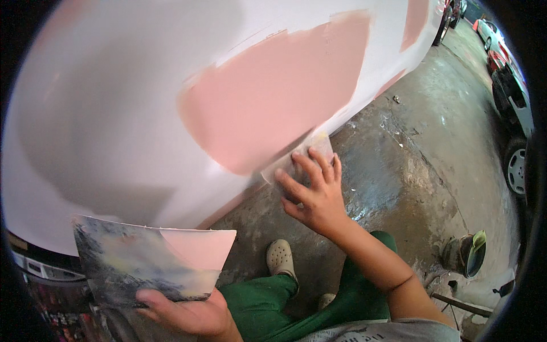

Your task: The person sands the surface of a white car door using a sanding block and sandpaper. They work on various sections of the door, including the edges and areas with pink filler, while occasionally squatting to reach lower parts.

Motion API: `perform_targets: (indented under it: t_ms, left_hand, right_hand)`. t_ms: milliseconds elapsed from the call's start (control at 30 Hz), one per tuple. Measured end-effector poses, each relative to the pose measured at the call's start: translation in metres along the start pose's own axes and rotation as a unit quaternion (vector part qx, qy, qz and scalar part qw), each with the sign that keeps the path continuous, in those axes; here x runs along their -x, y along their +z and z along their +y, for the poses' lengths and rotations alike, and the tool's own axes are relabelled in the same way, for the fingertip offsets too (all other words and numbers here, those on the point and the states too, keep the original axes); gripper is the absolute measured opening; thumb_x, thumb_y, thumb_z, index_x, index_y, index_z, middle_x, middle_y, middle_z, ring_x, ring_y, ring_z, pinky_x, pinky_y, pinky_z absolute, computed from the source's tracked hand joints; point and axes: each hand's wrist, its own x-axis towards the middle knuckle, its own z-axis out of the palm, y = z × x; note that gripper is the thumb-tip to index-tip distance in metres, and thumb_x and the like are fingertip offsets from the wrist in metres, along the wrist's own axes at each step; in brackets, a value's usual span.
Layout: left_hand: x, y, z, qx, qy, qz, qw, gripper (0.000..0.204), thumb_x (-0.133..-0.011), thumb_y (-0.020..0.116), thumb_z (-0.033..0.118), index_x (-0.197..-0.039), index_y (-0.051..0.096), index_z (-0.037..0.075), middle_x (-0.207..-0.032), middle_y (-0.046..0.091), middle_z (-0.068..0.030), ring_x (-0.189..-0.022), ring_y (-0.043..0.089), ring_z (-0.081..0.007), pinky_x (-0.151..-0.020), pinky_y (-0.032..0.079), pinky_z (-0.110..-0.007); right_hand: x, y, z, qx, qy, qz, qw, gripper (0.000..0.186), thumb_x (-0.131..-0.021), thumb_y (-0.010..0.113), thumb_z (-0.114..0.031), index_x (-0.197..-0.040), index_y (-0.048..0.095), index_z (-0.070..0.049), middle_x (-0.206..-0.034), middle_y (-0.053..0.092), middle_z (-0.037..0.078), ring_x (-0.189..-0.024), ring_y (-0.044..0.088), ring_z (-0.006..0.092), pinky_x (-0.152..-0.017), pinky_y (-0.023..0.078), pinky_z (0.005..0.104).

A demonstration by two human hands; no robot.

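Observation:
My right hand (317, 194) grips a pale, translucent putty spreader (322, 145), fingers spread along its back. The spreader's long edge rests at the lower border of a broad patch of pink body filler (279, 94) on a white car body panel (131, 34). At the lower left, my left hand (194, 314) holds up a thin mixing board (137, 259), thumb on top and the other fingers hidden beneath. Dark and yellowish smears cover most of the board. A smooth layer of pink filler (205, 246) lies at its upper right corner.
More pink patches (415, 23) mark the panel farther along. Below is a stained concrete floor (393, 171), with my beige clog (280, 257) on it. A dark bucket (472, 255) stands at the right. Other cars, one with a silver wheel (516, 171), line the right side.

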Motion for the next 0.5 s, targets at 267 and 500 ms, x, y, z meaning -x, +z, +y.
perform_targets:
  t_ms: [267,500]
  left_hand:
    - [0.005,0.028,0.024,0.16,-0.154,0.03,0.975,0.068,-0.1,0.059,0.034,-0.144,0.035,-0.011,-0.149,0.04,-0.0301,-0.137,0.045,-0.039,-0.116,0.035,-0.053]
    - [0.008,0.037,0.024,0.184,-0.153,0.018,0.971,0.068,-0.1,0.058,0.034,-0.144,0.034,-0.012,-0.149,0.04,-0.0309,-0.137,0.045,-0.0397,-0.116,0.035,-0.053]
  right_hand:
    - [-0.094,-0.092,-0.007,-0.016,-0.05,0.129,0.99,0.071,-0.067,0.078,-0.026,-0.136,0.059,-0.026,-0.143,0.047,0.012,-0.134,0.041,0.0401,-0.1,0.034,0.0696]
    - [-0.126,-0.107,-0.005,0.001,-0.093,0.195,0.976,0.064,-0.067,0.077,-0.027,-0.128,0.062,-0.023,-0.137,0.051,0.009,-0.13,0.045,0.0373,-0.095,0.037,0.0701]
